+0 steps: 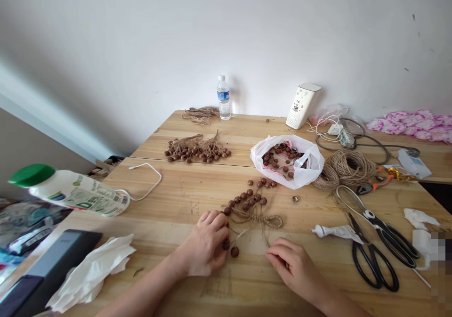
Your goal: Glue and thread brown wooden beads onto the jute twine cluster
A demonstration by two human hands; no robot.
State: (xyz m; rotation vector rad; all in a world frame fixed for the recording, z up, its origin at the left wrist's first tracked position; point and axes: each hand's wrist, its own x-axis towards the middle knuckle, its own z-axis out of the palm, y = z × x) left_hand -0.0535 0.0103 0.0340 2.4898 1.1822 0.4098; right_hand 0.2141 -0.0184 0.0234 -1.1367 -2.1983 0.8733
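A bundle of jute twine strands with round brown nut-like beads [249, 201] on their ends lies in front of me, with a wrapped twine loop [271, 221] at its right. My left hand [211, 241] is closed at the bundle's left side, its fingers curled around a brown bead [226, 245]; part of what it grips is hidden. Just right of those fingers, another bead [235, 252] hangs on a strand. Between thumb and fingertips, my right hand [290, 262] pinches the end of a twine strand [264, 236] running from the loop.
Behind are a white plastic bag [287, 178] of brown beads, finished-looking bead bunches [197, 150] and a water bottle [223, 99]. To the right lie twine coils [349, 166], a glue tube [335, 232] and two scissors [376, 260]. At left are a green-capped bottle [77, 190] and tissue [93, 272].
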